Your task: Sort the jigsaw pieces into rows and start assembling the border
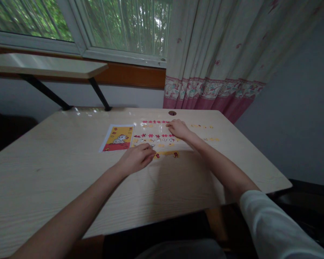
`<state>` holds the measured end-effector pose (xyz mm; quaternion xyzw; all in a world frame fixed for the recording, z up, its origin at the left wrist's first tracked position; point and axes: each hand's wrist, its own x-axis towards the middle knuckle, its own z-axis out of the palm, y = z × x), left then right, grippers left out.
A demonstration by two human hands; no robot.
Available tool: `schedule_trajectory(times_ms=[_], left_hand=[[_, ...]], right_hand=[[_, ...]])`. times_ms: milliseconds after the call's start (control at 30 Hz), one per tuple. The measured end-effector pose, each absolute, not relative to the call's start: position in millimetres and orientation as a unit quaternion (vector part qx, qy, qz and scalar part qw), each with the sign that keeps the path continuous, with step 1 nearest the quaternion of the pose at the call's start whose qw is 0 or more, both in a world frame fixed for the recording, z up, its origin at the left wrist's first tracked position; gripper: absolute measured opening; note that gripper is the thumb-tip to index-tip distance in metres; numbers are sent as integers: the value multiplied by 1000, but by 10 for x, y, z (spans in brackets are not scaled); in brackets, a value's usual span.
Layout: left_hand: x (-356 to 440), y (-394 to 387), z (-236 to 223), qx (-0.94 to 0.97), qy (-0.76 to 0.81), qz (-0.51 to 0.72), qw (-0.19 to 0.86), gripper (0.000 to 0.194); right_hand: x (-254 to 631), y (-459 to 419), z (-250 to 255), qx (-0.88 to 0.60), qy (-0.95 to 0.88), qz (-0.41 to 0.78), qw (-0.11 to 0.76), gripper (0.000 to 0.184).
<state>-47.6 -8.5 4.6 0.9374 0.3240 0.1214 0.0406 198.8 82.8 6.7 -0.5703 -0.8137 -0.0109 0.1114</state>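
My left hand [137,157] rests low over the desk, fingers bent and pressed together at the left end of a yellow strip of joined puzzle pieces [167,153] with red patches. Farther off, my right hand [179,128] reaches down among the loose pieces, fingertips drawn together at the right end of the far row; what lies under them is hidden. Red puzzle pieces [150,136] lie in rows between the hands, with white and yellow ones [162,145] nearer me. Left of them lies a picture sheet [118,138] showing a white cartoon animal on yellow and red.
More yellow pieces [212,139] lie right of my right forearm. The wooden desk [70,180] has a round cable hole [172,113] at its back edge. A raised shelf [48,65] on black legs stands back left. A curtain [205,72] hangs behind, beside a window.
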Motion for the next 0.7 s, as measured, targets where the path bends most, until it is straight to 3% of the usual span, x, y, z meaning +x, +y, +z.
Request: schedule_trajectory(times_ms=[367, 700], left_hand=[[-477, -96, 61, 938, 319, 131, 39, 26], [-468, -90, 35, 939, 316, 127, 41, 26]], right_hand=[[1103, 1255, 27, -513, -849, 0, 123, 32], [1015, 1370, 60, -546, -826, 69, 120, 21]])
